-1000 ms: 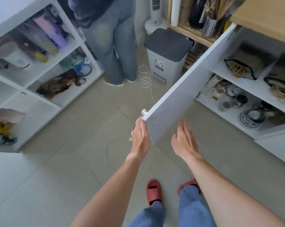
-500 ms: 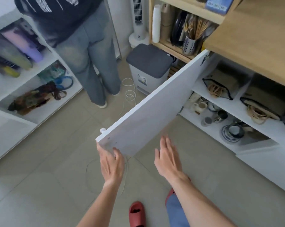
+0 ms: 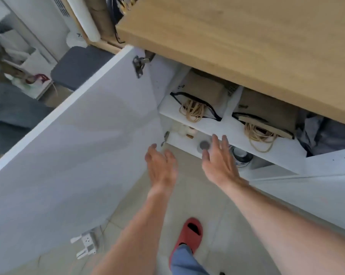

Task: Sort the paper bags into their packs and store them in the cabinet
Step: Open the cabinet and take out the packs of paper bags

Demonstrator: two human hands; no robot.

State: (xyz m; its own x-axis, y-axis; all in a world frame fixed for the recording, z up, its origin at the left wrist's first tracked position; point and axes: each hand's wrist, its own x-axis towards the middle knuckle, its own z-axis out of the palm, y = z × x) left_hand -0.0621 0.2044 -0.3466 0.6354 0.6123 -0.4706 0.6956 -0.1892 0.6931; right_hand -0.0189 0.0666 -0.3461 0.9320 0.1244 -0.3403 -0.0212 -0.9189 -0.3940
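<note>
Both your left hand (image 3: pixel 162 165) and right hand (image 3: pixel 220 161) hang spread and empty below the cabinet shelf (image 3: pixel 217 124); the bag packs (image 3: pixel 203 96) on it look light and floppy, so grip the stiff paper body, not the loose cord handles

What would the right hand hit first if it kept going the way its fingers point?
Probably the front edge of the upper shelf, just beyond the right hand; it may instead pass beneath into the lower compartment, toward the grey-lidded jar. Depth is unclear.
</note>
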